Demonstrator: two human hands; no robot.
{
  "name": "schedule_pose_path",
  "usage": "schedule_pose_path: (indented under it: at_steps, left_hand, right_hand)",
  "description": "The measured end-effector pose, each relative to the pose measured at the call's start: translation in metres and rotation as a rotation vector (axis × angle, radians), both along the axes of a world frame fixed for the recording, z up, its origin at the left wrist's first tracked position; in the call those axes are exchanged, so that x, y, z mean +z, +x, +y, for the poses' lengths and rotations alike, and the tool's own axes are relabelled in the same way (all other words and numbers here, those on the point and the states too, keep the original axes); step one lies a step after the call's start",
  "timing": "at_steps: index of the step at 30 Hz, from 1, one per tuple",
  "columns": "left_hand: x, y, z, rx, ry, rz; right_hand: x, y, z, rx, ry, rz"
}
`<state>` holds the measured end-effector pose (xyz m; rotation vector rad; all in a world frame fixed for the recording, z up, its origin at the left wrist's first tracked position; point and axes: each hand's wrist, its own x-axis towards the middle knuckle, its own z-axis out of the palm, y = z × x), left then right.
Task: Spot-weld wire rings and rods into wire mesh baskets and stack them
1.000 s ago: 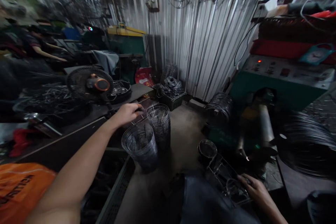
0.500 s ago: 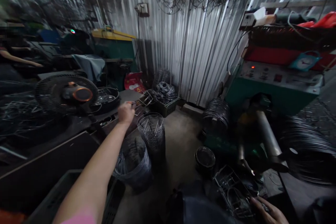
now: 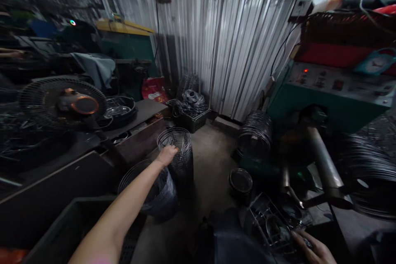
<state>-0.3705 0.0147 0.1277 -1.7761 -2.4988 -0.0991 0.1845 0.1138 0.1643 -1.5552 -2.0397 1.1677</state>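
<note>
Left hand (image 3: 168,155), centre-left of the frame: the bare arm reaches up from the lower edge, and the hand lies at the mouth of a tall, round stack of grey metal wire baskets (image 3: 185,167). Its fingers are curled in a narrow pose; whether they grip a wire cannot be told. The tall stack stands upright on the grey concrete floor (image 3: 213,148), left of the frame's centre. Just beside it, lower and further left, stands a wider round stack of grey wire baskets (image 3: 163,202), partly hidden by the forearm.

Right hand (image 3: 314,248), lower right corner: the fingers are bent beside a rectangular dark metal wire frame (image 3: 262,216); what they hold, if anything, is too dark to tell. Above and left of this frame, a low, round dark metal stack (image 3: 240,181) rests on the floor.

Surroundings: a dark green plastic crate (image 3: 89,201) occupies the lower left, and a black round fan with a copper-coloured ring (image 3: 82,105) the left side. Behind the baskets, a dark crate (image 3: 195,122) bears grey wire coils (image 3: 193,98) before a silver corrugated metal wall (image 3: 229,49). A green machine (image 3: 334,103) fills the right side.
</note>
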Motion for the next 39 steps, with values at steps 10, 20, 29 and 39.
schedule_pose_path:
  at_steps: [10, 20, 29, 39]
  left_hand:
    - [-0.01, 0.013, 0.011, 0.013, -0.068, 0.017]
    - [-0.012, 0.016, -0.002, 0.027, -0.122, 0.0]
    - [-0.009, 0.008, -0.001, 0.093, -0.099, 0.003]
    - [-0.003, 0.01, -0.003, 0.15, -0.088, -0.01]
  right_hand:
    - [0.005, -0.011, -0.005, 0.046, 0.084, -0.016]
    - [-0.016, -0.002, -0.006, 0.076, 0.163, -0.011]
    - [-0.028, 0.006, -0.003, 0.047, 0.166, -0.031]
    - [-0.025, 0.007, -0.013, 0.025, 0.191, 0.013]
